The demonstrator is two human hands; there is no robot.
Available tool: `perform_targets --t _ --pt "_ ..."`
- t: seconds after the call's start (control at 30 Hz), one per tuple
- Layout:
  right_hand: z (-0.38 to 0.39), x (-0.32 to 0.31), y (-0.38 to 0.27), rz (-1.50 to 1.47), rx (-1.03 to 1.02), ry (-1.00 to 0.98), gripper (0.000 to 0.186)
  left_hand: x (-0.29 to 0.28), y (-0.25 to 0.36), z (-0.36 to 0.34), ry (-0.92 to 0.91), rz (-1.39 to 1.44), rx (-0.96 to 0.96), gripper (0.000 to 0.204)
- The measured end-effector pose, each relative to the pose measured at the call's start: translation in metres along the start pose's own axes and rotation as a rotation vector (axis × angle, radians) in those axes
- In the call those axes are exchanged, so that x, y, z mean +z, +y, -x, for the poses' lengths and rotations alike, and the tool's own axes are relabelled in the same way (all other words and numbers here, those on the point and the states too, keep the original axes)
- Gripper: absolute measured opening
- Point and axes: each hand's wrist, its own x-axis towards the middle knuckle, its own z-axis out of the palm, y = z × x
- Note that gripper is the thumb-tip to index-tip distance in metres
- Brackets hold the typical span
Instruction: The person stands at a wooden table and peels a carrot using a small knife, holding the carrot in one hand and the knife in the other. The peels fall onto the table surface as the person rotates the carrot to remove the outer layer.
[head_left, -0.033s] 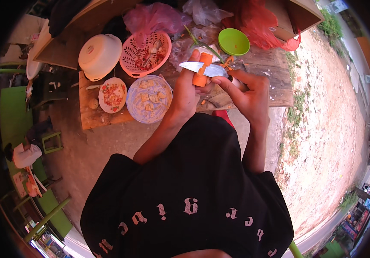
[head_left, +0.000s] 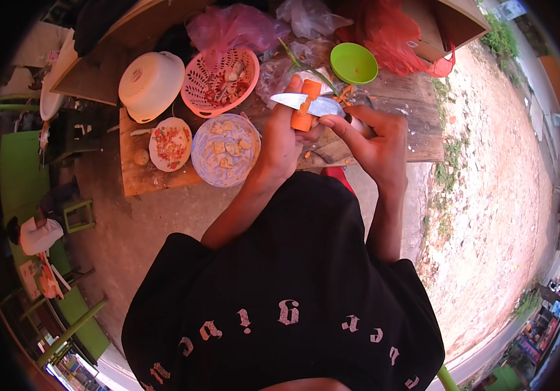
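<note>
My left hand (head_left: 282, 135) is closed around a peeled orange carrot (head_left: 302, 122), holding it upright above the near edge of the wooden table. In my right hand (head_left: 379, 140) is a knife (head_left: 327, 106), gripped by its handle. Its broad silver blade lies across the middle of the carrot, the tip pointing left past my left fingers. How deep the blade sits in the carrot I cannot tell. Orange scraps (head_left: 346, 95) lie beyond the knife, by a bright green bowl (head_left: 355, 64). A long green stalk (head_left: 297, 62) stretches behind my left hand.
On the table's left stand a pink basket (head_left: 190, 91) with red and pale pieces, an overturned cream basin (head_left: 147, 81), a blue-white plate (head_left: 200, 166) of pale chunks and a small plate (head_left: 156, 161) of chopped bits. Plastic bags (head_left: 394, 49) line the back. A person (head_left: 37, 234) sits far left.
</note>
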Motion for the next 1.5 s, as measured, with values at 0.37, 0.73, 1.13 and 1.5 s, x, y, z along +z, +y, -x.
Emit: perform_targets --t 0.37,0.73,1.13,1.5 --pt "-0.011 -0.010 0.024 0.160 0.143 0.176 0.037 0.010 0.009 0.016 -0.001 -0.046 0.000 0.049" --pt "0.004 0.000 0.012 -0.395 0.299 0.051 0.030 0.005 0.005 0.004 -0.102 -0.111 -0.018 0.058" --pt "-0.011 0.087 0.104 -0.290 0.442 -0.082 0.035 -0.049 0.000 0.005 0.060 -0.228 0.039 0.057" --pt "-0.004 0.046 0.047 -0.443 0.508 -0.119 0.051 -0.041 -0.001 -0.005 0.170 -0.180 0.064 0.052"
